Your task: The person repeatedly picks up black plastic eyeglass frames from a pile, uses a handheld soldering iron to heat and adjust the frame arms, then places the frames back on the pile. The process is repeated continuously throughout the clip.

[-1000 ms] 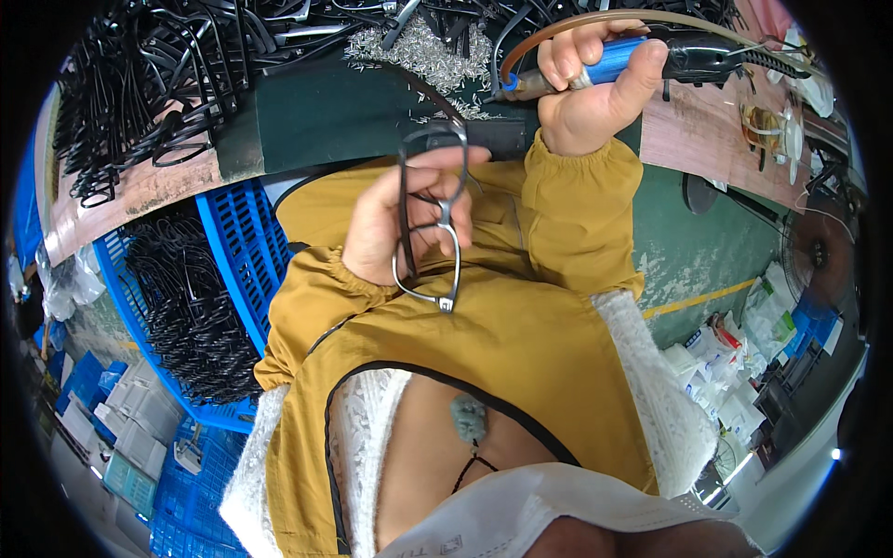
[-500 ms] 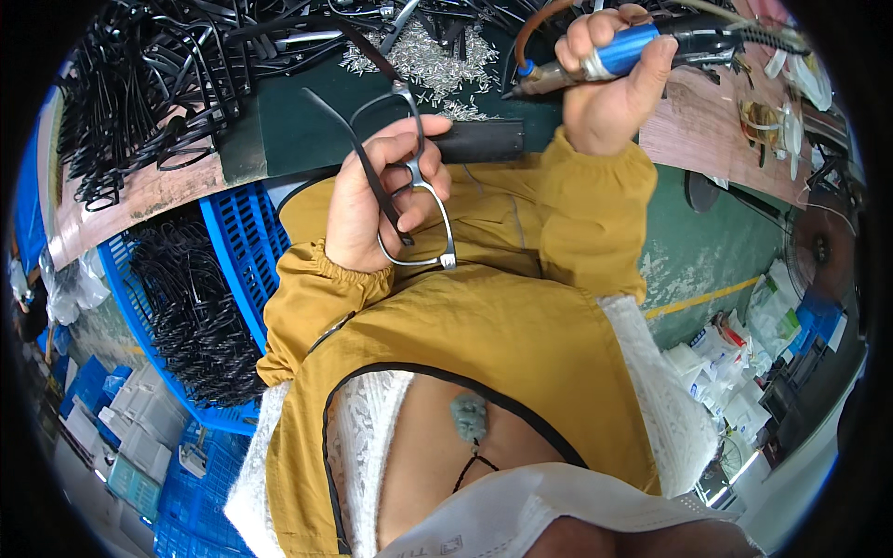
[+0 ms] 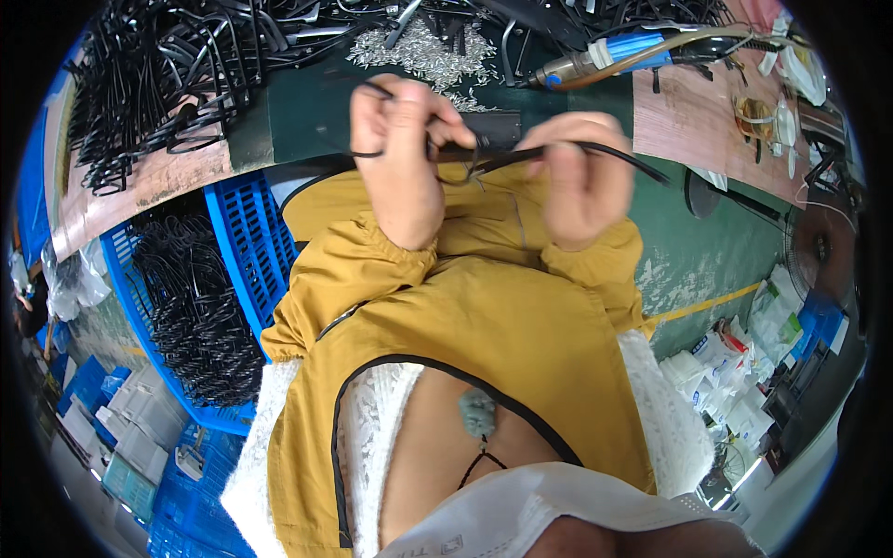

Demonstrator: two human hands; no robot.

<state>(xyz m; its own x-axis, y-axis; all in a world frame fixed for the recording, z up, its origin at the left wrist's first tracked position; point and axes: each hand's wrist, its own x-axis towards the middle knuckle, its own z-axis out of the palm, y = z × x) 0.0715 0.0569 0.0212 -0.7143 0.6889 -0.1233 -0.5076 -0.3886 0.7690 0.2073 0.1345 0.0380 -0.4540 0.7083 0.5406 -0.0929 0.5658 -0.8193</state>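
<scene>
A dark eyeglass frame (image 3: 475,170) is held between both hands above my lap, at the table's near edge. My left hand (image 3: 406,163) is closed round the front of the frame. My right hand (image 3: 586,186) pinches one temple, which sticks out to the right past the fingers. Motion smears both hands and the frame, so the hinge is not clear. An electric screwdriver (image 3: 609,60) with a blue band lies on the table beyond my right hand. A heap of small silver screws (image 3: 423,51) lies beyond my left hand on the dark green mat (image 3: 302,116).
Black eyeglass frames (image 3: 139,102) pile up at the left of the table. Below them stands a blue basket (image 3: 244,242) of black frames. More dark parts (image 3: 642,14) lie at the back right. A fan (image 3: 819,246) and plastic bags (image 3: 726,372) are at the right.
My right hand has let go of the screwdriver, now lying on the table, and has taken the frame's temple. My left hand has turned the frame and moved slightly right and away from me.
</scene>
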